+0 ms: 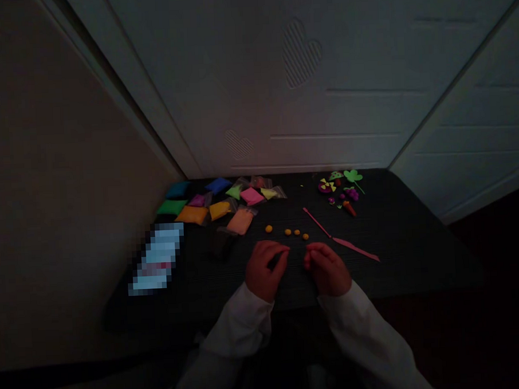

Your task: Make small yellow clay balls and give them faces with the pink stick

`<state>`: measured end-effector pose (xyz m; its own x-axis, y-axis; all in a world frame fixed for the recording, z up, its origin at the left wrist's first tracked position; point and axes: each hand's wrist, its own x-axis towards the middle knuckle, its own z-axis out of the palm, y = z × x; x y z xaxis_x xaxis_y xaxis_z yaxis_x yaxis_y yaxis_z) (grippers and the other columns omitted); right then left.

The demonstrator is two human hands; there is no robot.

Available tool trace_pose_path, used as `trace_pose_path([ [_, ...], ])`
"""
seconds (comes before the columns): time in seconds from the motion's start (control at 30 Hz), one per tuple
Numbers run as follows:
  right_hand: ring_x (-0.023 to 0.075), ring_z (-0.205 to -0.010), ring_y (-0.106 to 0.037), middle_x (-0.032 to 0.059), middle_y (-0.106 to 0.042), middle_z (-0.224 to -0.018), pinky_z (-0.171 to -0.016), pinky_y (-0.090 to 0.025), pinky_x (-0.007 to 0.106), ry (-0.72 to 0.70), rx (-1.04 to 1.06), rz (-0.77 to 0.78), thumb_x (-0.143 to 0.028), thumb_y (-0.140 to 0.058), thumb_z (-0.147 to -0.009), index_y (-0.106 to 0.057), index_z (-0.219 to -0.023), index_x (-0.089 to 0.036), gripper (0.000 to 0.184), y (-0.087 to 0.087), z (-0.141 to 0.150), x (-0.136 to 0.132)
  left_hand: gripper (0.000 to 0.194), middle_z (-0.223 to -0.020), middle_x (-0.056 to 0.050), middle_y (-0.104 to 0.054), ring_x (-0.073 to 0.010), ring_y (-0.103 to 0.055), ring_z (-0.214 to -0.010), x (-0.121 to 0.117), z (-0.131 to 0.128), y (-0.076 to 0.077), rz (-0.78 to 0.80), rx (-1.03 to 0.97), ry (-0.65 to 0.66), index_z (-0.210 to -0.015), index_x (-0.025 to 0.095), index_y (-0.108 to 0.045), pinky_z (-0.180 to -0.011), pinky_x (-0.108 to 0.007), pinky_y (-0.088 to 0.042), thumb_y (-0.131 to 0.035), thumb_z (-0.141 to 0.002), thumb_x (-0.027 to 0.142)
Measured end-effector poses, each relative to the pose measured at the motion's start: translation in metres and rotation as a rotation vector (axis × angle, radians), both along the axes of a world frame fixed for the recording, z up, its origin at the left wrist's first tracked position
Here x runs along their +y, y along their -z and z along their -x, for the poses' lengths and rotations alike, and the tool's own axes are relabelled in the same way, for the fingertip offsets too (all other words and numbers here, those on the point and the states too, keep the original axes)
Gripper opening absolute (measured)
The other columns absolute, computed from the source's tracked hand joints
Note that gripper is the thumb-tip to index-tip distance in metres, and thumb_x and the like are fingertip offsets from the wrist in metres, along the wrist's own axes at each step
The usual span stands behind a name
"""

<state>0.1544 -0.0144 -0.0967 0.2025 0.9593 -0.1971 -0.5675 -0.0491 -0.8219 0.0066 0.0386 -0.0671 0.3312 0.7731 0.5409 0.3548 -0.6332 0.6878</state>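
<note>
My left hand [266, 269] is over the front of the dark table, its thumb and forefinger tips brought together in a pinch. My right hand [330, 270] faces it across a small gap, fingers curled in and thumb pressed against them. Whether either hand holds a small piece is too dark to make out. Just beyond the hands lie several small orange-yellow clay balls: a larger ball [268, 229] at the left and a smaller ball [305, 236] nearest my right hand. A pink clay knife [355, 249] and a thin pink modelling stick [317, 222] lie beyond my right hand.
Bags of coloured clay, among them an orange bag [192, 214] and a peach bag [240, 220], cover the table's back left. A lit, blurred phone-like screen [159, 259] lies at left. Small clay figures, including a carrot [349, 208] and purple grapes [352, 194], sit back right. White panels [255, 91] stand behind.
</note>
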Motion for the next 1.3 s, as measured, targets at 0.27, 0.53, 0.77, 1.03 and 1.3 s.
trace_pose_path([
  [0.27,0.0071,-0.058,-0.052,-0.0037,-0.057,-0.063,-0.057,-0.043,0.021,0.018,0.04,0.009,-0.031,-0.067,-0.069,-0.059,-0.082,-0.019,0.019,-0.008,0.0,-0.003,0.004,-0.074,-0.003,-0.064,-0.0166,-0.058,-0.076,-0.001,0.0,-0.004,0.038,-0.054,-0.057,-0.074,0.018,-0.063,-0.071,-0.031,-0.048,-0.06,-0.072,0.016],
  [0.53,0.0087,-0.053,-0.05,-0.0027,-0.057,-0.056,-0.053,-0.038,0.024,0.023,0.048,0.048,-0.031,-0.07,-0.064,-0.061,-0.075,-0.02,0.017,-0.019,0.006,-0.005,0.002,-0.071,-0.004,-0.061,-0.0178,-0.057,-0.073,-0.002,0.001,-0.009,0.07,-0.091,-0.108,-0.07,0.018,-0.06,-0.07,-0.034,-0.048,-0.061,-0.071,0.017],
  [0.77,0.0097,-0.053,-0.049,-0.0024,-0.057,-0.055,-0.054,-0.037,0.026,0.05,0.07,0.071,-0.031,-0.072,-0.06,-0.062,-0.074,-0.02,0.021,-0.023,0.006,-0.005,0.008,-0.08,-0.005,-0.062,-0.0179,-0.056,-0.081,-0.001,0.004,-0.005,0.212,-0.146,-0.065,-0.079,0.02,-0.065,-0.078,-0.034,-0.045,-0.058,-0.074,0.018],
  [1.03,0.0097,-0.053,-0.049,-0.0027,-0.058,-0.054,-0.054,-0.036,0.026,0.055,0.059,0.066,-0.031,-0.071,-0.06,-0.061,-0.075,-0.019,0.021,-0.025,0.007,-0.005,0.01,-0.087,-0.004,-0.06,-0.0157,-0.056,-0.084,-0.007,0.012,-0.011,0.475,-0.338,-0.093,-0.081,0.019,-0.065,-0.077,-0.029,-0.044,-0.057,-0.076,0.021],
  [1.3,0.0102,-0.055,-0.048,-0.0027,-0.057,-0.056,-0.056,-0.036,0.026,0.038,0.053,0.092,-0.031,-0.07,-0.062,-0.062,-0.075,-0.021,0.019,-0.027,0.005,-0.01,0.011,-0.08,-0.004,-0.063,-0.0141,-0.055,-0.073,-0.011,-0.003,-0.021,0.924,-0.561,-0.01,-0.074,0.017,-0.067,-0.069,-0.028,-0.045,-0.063,-0.069,0.025],
])
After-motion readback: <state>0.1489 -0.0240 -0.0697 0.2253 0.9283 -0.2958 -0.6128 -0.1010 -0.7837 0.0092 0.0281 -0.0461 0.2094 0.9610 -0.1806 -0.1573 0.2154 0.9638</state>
